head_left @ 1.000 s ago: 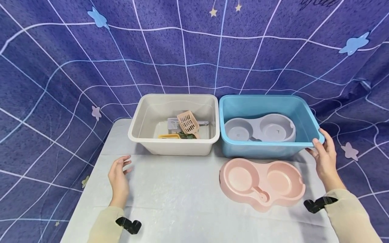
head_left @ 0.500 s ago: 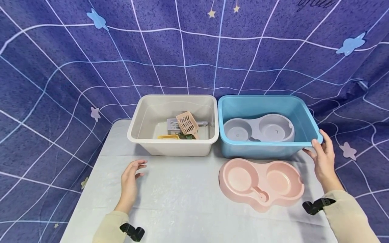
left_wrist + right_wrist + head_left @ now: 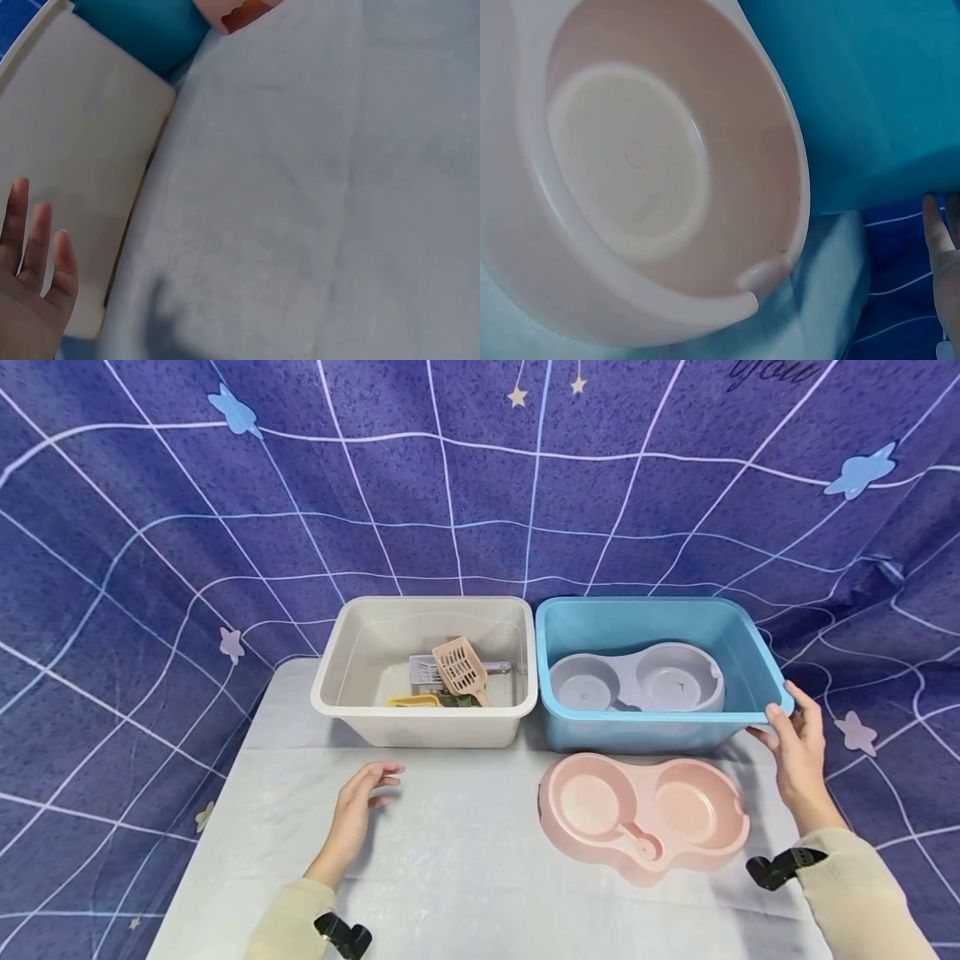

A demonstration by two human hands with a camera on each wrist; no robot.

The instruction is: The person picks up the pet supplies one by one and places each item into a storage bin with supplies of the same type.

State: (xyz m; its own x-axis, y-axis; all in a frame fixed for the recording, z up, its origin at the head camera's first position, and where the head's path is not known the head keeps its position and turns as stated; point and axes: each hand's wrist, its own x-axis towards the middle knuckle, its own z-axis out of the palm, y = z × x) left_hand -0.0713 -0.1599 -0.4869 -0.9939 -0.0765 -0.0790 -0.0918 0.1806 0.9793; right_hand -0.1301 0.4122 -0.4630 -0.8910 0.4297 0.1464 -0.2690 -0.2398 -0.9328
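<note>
My right hand (image 3: 799, 760) holds the front right corner of a blue plastic bin (image 3: 660, 731), thumb at the front rim and fingers along the side. A grey double pet bowl (image 3: 630, 675) lies inside that bin. In front of it, a pink double pet bowl (image 3: 645, 818) rests on the table; the right wrist view shows one of its round hollows up close. My left hand (image 3: 358, 814) hovers above the table with fingers loosely extended, holding nothing, in front of a beige bin (image 3: 427, 727).
Inside the beige bin lie a tan slotted litter scoop (image 3: 459, 668), a grey slotted scoop (image 3: 425, 669), a yellow piece (image 3: 414, 701) and something green. Both bins stand side by side at the table's (image 3: 465, 877) back, against a blue starry curtain (image 3: 480, 485).
My left hand has moved to the right and slightly toward me over the table. My right hand stays at the blue bin's corner, and the bins and bowls keep their places.
</note>
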